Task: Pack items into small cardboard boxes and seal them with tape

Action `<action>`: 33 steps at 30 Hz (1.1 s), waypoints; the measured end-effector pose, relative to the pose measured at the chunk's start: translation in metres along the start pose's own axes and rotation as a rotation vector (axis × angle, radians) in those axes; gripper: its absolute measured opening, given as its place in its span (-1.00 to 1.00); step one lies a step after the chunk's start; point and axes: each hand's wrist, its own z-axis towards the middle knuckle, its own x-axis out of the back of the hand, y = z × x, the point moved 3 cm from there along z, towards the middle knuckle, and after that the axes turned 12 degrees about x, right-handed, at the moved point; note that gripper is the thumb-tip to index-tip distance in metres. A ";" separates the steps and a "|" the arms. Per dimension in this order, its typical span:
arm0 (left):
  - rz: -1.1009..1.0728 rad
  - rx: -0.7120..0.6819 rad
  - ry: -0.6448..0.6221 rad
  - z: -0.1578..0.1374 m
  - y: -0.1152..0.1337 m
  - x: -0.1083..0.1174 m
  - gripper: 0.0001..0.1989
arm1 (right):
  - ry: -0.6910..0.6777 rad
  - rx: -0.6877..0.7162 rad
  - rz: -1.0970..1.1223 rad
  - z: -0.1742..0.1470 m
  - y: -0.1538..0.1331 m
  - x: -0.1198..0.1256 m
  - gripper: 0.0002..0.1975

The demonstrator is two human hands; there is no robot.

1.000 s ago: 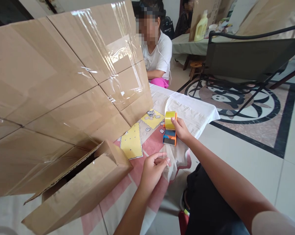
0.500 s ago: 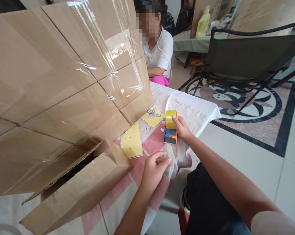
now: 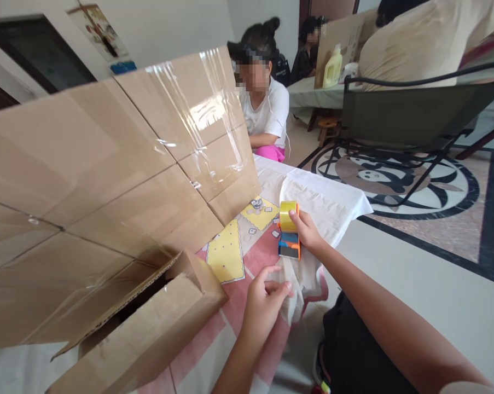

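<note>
My right hand (image 3: 308,232) is wrapped around a tape dispenser (image 3: 289,243) with an orange and blue frame and a yellow roll of tape; its thumb presses on the roll. Below and to the left, my left hand (image 3: 267,293) hovers over the table edge with its index finger stretched out and the thumb apart from it; I see nothing in it. An open cardboard box (image 3: 148,323) lies left of this hand. Behind it stands a large cardboard panel (image 3: 119,180) with shiny strips of clear tape and dark seams.
A patterned tablecloth (image 3: 263,251) in pink, white and yellow covers the table. Across it sits a person (image 3: 273,109) in a white shirt. A dark folding chair (image 3: 419,112) stands at the right on a panda-patterned floor (image 3: 373,175). A yellow bottle (image 3: 332,68) stands farther back.
The view has tilted up, so everything sits lower in the picture. My left index finger has parted from the thumb. The right hand keeps its hold on the tape dispenser.
</note>
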 end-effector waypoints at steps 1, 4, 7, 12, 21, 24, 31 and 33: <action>-0.002 -0.001 0.001 0.001 -0.001 0.000 -0.57 | -0.006 -0.010 0.001 0.000 -0.001 0.000 -0.39; -0.024 -0.006 0.002 0.002 -0.002 -0.001 -0.55 | -0.016 -0.034 0.021 0.000 -0.003 -0.002 -0.39; -0.036 -0.011 0.010 0.003 -0.002 -0.003 -0.52 | -0.023 -0.036 0.065 0.000 -0.004 -0.003 -0.37; -0.029 -0.018 0.024 0.004 -0.003 -0.004 -0.49 | 0.010 -0.026 0.038 0.001 -0.007 -0.003 -0.37; -0.040 -0.046 0.018 0.006 -0.008 -0.003 -0.29 | -0.014 -0.014 0.075 0.000 -0.011 -0.004 -0.37; -0.045 -0.047 0.019 0.007 -0.011 -0.003 -0.17 | 0.002 -0.017 0.079 -0.001 -0.011 -0.004 -0.37; -0.058 -0.057 0.021 0.005 -0.009 -0.004 -0.07 | 0.008 -0.030 0.105 -0.001 -0.011 -0.005 -0.39; -0.059 -0.053 0.030 0.003 -0.008 -0.005 -0.03 | 0.010 -0.035 0.113 -0.001 -0.010 -0.005 -0.39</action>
